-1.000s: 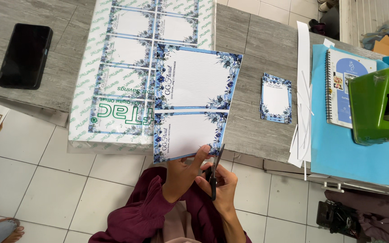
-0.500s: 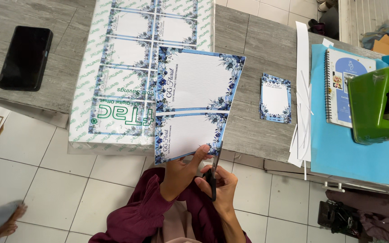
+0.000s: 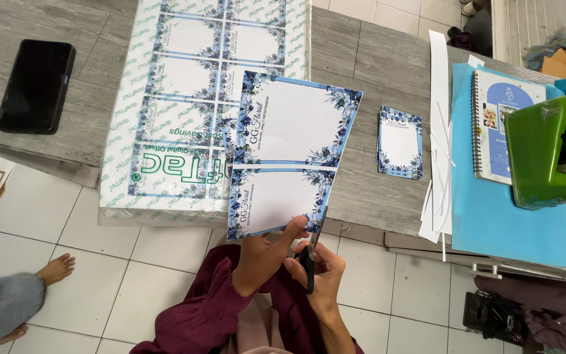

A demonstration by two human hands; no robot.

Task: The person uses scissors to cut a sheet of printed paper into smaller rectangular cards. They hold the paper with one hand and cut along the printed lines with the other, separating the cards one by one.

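Printed sheet (image 3: 287,157) pinched by left hand (image 3: 264,255); right hand (image 3: 321,272) grips scissors (image 3: 312,252).

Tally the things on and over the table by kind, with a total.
Phone: 1
Paper pack with printed sheet on top: 1
Held card sheet, left hand: 1
Scissors, right hand: 1
Stack of cut cards: 1
Spiral notebook: 1
Green tape dispenser: 1
Blue folder: 1
Total: 8
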